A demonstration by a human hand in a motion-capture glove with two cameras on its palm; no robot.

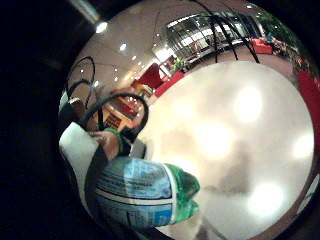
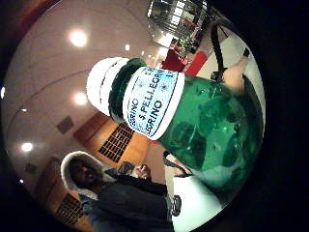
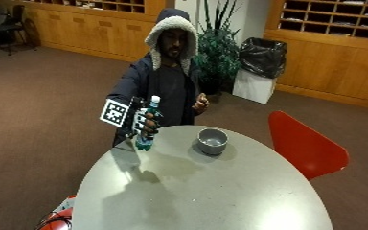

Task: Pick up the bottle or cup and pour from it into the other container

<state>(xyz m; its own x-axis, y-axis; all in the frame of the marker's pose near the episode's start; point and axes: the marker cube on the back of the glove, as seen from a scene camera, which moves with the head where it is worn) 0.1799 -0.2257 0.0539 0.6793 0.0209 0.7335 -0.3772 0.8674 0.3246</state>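
**Bottle lifted, cap on, bowl waiting**

Gloved right hand [image 3: 143,122] wrapped around a green bottle [image 3: 147,125], fingers curled round its body. Bottle held roughly upright just above the counter [image 3: 235,201] edge, at about ten o'clock from the counter's middle. White cap [image 2: 102,83] seated on the neck in the thumb side palm view, so apparently not yet opened. Grey bowl [image 3: 212,140] standing on the counter at about twelve o'clock, near the bottle but apart from it. Bare hand [image 3: 201,102] raised in front of the chest, touching nothing.

Likely step in hand: carrying the bottle toward the bowl.

Risks from here:
- Tipping with the cap on: nothing poured, step wasted.
- Uncapping one-handed in mid-air: bottle slipping within the grasp, since smooth plastic and a label offer little purchase.
- Tilting too early or too far from the bowl: liquid spilled on the counter, short of the rim.
- Bottle neck knocking the bowl and shoving it.
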